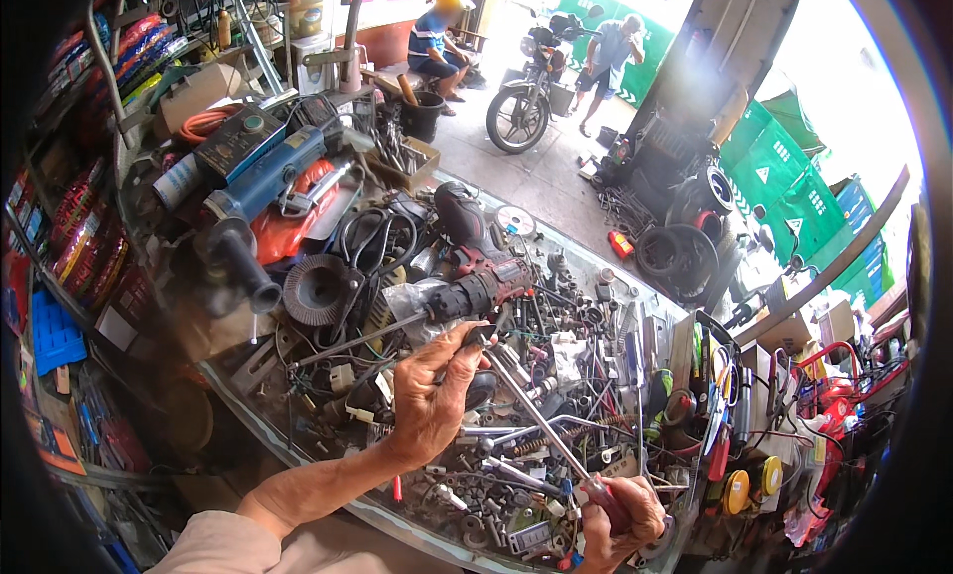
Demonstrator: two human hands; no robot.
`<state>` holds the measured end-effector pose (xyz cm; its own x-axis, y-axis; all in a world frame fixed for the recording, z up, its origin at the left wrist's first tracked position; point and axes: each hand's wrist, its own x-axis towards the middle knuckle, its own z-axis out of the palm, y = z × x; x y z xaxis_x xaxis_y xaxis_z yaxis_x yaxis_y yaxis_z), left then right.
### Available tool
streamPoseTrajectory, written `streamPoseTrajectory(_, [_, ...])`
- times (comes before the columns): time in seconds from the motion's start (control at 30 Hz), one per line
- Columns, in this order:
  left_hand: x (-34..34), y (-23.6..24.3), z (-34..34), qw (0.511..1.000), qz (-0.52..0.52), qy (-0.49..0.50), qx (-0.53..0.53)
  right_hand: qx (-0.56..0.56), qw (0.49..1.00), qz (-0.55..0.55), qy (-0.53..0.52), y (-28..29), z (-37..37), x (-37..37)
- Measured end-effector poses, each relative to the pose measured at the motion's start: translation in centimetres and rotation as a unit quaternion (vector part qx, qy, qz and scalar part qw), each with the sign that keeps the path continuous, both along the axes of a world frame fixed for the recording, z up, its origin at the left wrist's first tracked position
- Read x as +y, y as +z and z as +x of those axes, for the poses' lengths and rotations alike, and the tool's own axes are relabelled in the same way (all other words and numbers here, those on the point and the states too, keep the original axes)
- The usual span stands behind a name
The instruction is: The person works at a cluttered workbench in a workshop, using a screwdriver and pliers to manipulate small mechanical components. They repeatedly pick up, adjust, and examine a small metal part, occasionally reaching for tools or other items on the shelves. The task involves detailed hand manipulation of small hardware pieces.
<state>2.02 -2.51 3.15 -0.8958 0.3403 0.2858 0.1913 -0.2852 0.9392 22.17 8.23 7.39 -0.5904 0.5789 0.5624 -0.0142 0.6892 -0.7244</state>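
My left hand (437,390) pinches a small dark part (475,336) just below the chuck of a red and black cordless drill (476,281). My right hand (620,524) grips the red handle of a screwdriver (536,420), whose long steel shaft runs up and left to the small part at my left fingertips. Under both hands a glass-topped counter (243,405) bears a dense litter of screws, washers, fittings and cables, with a round wire brush or wheel (313,291) left of the drill.
A blue power tool (263,172) and boxes crowd the back left. Tools and reels (740,485) pack the right side. Beyond the counter are a motorcycle (526,97), tyres (685,256), a seated person (437,48) and a standing person (611,63).
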Motion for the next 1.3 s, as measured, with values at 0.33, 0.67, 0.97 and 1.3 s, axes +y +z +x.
streamPoseTrajectory(0.33, [0.2, -0.2, 0.0, 1.0, 0.009, -0.017, -0.012, -0.013, 0.998, -0.003, -0.06, -1.1, 0.2, 0.3])
streamPoseTrajectory(0.67, [0.1, 0.1, 0.0, 0.999, 0.02, -0.022, -0.036, -0.007, 0.997, -0.017, -0.069, -1.5, 0.0, 0.2])
streamPoseTrajectory(0.97, [0.1, -0.2, -0.1, 0.997, 0.043, -0.029, -0.064, -0.008, 0.997, -0.018, -0.07, -1.4, -0.3, 0.0])
streamPoseTrajectory(1.3, [0.1, 0.1, -0.1, 0.995, 0.045, -0.04, -0.077, 0.001, 0.998, -0.024, -0.063, -1.4, 0.0, 0.1])
